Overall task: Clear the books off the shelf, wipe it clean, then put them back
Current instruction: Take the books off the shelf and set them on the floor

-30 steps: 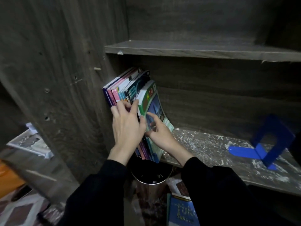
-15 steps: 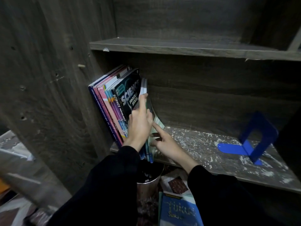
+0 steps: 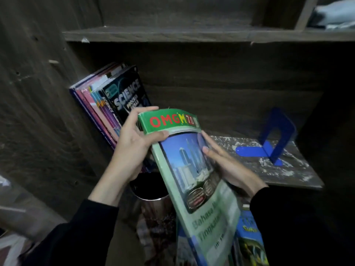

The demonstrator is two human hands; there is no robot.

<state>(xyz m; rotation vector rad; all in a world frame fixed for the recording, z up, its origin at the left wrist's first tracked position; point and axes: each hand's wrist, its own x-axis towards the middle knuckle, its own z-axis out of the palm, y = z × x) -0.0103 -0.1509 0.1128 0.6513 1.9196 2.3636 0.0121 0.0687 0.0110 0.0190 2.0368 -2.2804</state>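
Green OMG workbook (image 3: pixel 192 169) held in 2 hands, in front of the shelf's (image 3: pixel 288 173) left end

Thin, light and floppy by the look of it, with a glossy cover that may slip; a grip near the spine suits best. Left hand (image 3: pixel 132 146) pinches its top corner, thumb on the cover. Right hand (image 3: pixel 226 166) lays straight fingers along the right edge. Behind, the leaning row of books (image 3: pixel 115 100) fills the left end and a blue bookend (image 3: pixel 272 139) stands toward the right.

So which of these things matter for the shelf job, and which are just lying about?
Job: green book, held by left hand, steadied by right hand; leaning books; shelf.
Lying about: blue bookend; metal cup.
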